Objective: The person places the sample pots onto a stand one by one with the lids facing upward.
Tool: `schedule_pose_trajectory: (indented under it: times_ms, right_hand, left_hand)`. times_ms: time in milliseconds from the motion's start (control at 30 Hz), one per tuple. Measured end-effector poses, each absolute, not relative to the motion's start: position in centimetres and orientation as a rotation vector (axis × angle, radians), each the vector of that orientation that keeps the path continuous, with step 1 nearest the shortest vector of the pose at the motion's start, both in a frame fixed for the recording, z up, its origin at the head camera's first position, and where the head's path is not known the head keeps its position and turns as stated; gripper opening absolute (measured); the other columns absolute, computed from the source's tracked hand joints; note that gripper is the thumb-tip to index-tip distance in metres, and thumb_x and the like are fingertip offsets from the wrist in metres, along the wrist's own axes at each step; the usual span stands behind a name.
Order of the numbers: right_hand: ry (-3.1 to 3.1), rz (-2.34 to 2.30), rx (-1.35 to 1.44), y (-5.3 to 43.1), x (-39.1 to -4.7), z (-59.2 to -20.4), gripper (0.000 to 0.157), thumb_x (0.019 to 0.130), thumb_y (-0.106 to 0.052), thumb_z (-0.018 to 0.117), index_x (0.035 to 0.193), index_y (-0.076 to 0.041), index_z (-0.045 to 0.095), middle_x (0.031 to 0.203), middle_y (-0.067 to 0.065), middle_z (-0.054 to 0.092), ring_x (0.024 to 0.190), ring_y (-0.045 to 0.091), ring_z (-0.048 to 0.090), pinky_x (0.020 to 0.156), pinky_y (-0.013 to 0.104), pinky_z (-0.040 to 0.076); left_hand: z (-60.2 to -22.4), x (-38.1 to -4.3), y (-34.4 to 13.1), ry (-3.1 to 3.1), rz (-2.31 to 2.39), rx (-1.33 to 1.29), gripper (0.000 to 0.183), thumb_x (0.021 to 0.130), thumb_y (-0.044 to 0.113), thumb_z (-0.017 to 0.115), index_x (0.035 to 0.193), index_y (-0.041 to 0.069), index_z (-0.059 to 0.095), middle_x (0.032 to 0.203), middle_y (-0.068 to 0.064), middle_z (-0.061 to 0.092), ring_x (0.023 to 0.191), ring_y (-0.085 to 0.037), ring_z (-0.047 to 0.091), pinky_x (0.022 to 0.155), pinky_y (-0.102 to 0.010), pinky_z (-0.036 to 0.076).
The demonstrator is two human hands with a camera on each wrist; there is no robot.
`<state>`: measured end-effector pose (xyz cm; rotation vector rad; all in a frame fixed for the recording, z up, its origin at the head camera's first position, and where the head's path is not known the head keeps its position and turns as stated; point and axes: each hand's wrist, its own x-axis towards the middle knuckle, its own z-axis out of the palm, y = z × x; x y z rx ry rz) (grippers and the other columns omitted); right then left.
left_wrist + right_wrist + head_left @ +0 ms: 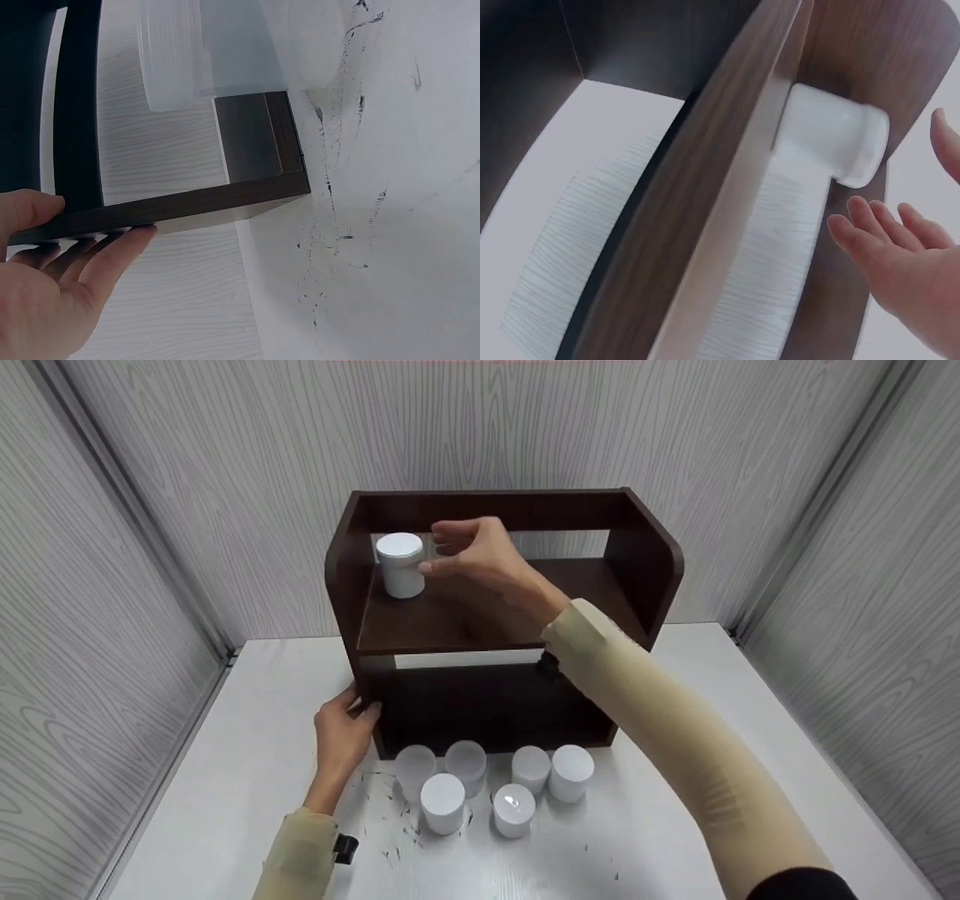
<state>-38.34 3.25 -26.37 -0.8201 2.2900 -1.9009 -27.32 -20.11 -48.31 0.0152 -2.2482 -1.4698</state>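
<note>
A white lidded jar [401,566] stands upright at the left end of the upper board of a dark brown wooden shelf [480,645]. Just right of that jar is my right hand [484,553], thumb and fingers spread apart with nothing between them. In the right wrist view the fingers of the right hand [904,255] are apart from the jar [832,135]. Lower down, my left hand [345,735] grips the front edge of the shelf's left side panel [195,202], thumb on one face and fingers on the other.
In front of the shelf's base stand several white jars, among them one at the front left [442,804] and a shorter one with a shiny top [514,810]. Dark scuff marks [411,832] dot the white tabletop [247,780]. Grey wood-patterned walls [225,472] enclose the table.
</note>
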Motion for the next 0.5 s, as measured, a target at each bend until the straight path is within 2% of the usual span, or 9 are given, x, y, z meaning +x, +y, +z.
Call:
schedule_pose_trajectory:
  times_ms: [167,300,500]
  right_hand:
    - [2.222,-1.968,-0.821,5.2,-35.1,-26.6,0.063,0.080,-0.002,0.091,0.137,0.005,0.066,0.130,0.017,0.071,0.120,0.028,0.069,0.099,0.033,0.057]
    - [2.216,-1.980,-0.849,7.1,-32.4,-27.3,0.061,0.080,-0.002,0.091,0.136,0.003,0.068,0.128,0.012,0.073,0.119,0.029,0.070,0.098,0.035,0.058]
    - [2.207,-2.036,-0.911,10.2,-29.3,-29.8,0.058,0.081,0.002,0.089,0.135,0.004,0.069,0.129,0.018,0.072,0.122,0.038,0.067,0.100,0.045,0.058]
  left_hand:
    - [-48.5,-27.3,-20.2,-2.240,-1.453,-0.010,0.043,0.096,-0.001,0.071,0.137,-0.010,0.063,0.134,-0.029,0.065,0.115,-0.044,0.069,0.092,-0.044,0.060]
    - [-48.4,-27.3,-20.2,-2.248,-1.455,-0.015,0.044,0.096,-0.001,0.070,0.138,-0.010,0.063,0.136,-0.030,0.064,0.116,-0.045,0.068,0.093,-0.045,0.060]
    - [-48.4,-27.4,-20.0,-2.254,-1.472,0.017,0.045,0.095,0.000,0.070,0.138,-0.010,0.062,0.136,-0.030,0.064,0.114,-0.046,0.069,0.092,-0.047,0.060]
